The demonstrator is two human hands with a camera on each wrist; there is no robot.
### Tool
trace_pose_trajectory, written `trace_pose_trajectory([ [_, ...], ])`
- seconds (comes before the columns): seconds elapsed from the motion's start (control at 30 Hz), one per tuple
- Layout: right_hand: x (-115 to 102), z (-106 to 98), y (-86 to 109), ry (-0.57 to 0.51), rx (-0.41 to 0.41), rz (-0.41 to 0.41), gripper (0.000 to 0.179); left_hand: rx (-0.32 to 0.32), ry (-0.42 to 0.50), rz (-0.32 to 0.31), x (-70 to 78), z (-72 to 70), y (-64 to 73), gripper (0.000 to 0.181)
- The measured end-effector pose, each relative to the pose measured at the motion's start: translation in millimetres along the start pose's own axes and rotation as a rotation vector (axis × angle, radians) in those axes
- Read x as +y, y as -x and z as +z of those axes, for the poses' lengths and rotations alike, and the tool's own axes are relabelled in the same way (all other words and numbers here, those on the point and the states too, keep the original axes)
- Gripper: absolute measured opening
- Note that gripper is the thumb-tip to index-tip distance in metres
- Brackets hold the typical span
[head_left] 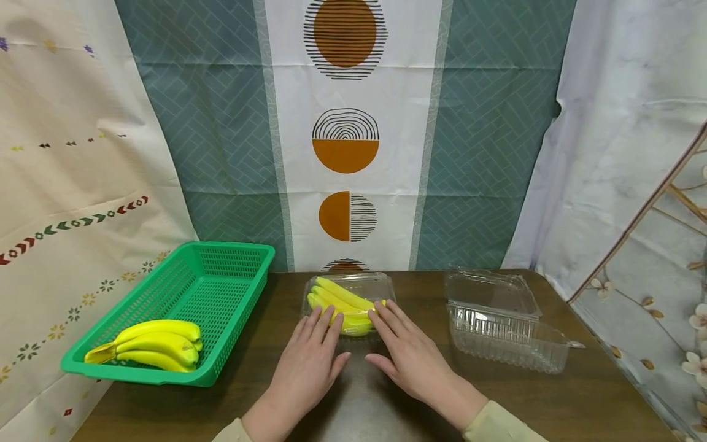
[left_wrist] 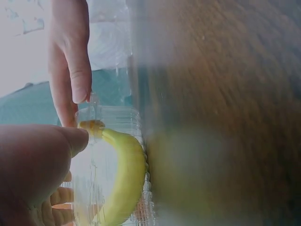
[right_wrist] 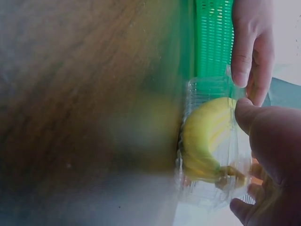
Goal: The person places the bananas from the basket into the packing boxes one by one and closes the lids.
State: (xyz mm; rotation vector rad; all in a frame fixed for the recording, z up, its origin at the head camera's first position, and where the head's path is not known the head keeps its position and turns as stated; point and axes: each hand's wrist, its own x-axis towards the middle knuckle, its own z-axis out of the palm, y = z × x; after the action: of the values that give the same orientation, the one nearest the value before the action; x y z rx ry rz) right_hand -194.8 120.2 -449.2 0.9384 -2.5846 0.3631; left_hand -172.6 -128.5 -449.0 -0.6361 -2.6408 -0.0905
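Observation:
A clear plastic clamshell box [head_left: 381,283] sits at the middle of the table with a bunch of yellow bananas [head_left: 337,294] inside. My left hand [head_left: 309,362] rests its straight fingers on the near left part of the box top. On the near right part, my right hand [head_left: 411,356] lies the same way, both thumbs pointing inward. Seen from the side in the left wrist view, the banana bunch [left_wrist: 127,174] curves along inside the clear wall, under the hands. The right wrist view shows the box [right_wrist: 207,84] with fingers at its upper edge.
To the left stands a green plastic basket [head_left: 221,301], a second bunch of bananas [head_left: 157,347] in its near end. Another clear clamshell box [head_left: 508,334] lies with its lid up on the right. Behind the brown table [head_left: 425,405] hangs a patterned cloth [head_left: 353,178].

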Motion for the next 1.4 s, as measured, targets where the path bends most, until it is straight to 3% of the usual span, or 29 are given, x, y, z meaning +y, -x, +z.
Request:
trace_pose_trajectory([
  [0.37, 0, 2, -12.5, 0.007, 0.006, -0.032, 0.080, -0.012, -0.017, -0.019, -9.1, 1.1, -4.6, 0.071],
  [0.87, 1, 9, -28.1, 0.016, -0.079, 0.003, 0.081, 0.015, -0.053, -0.030, -21.9, 3.3, -8.5, 0.069],
  [1.13, 0, 12, -35.2, 0.027, -0.050, -0.015, 0.080, 0.023, -0.056, -0.034, -26.9, 5.2, -11.6, 0.068],
  [1.4, 2, 16, -43.4, 0.044, -0.074, -0.007, 0.081, 0.039, -0.068, -0.030, -32.4, 7.4, -16.2, 0.068],
])
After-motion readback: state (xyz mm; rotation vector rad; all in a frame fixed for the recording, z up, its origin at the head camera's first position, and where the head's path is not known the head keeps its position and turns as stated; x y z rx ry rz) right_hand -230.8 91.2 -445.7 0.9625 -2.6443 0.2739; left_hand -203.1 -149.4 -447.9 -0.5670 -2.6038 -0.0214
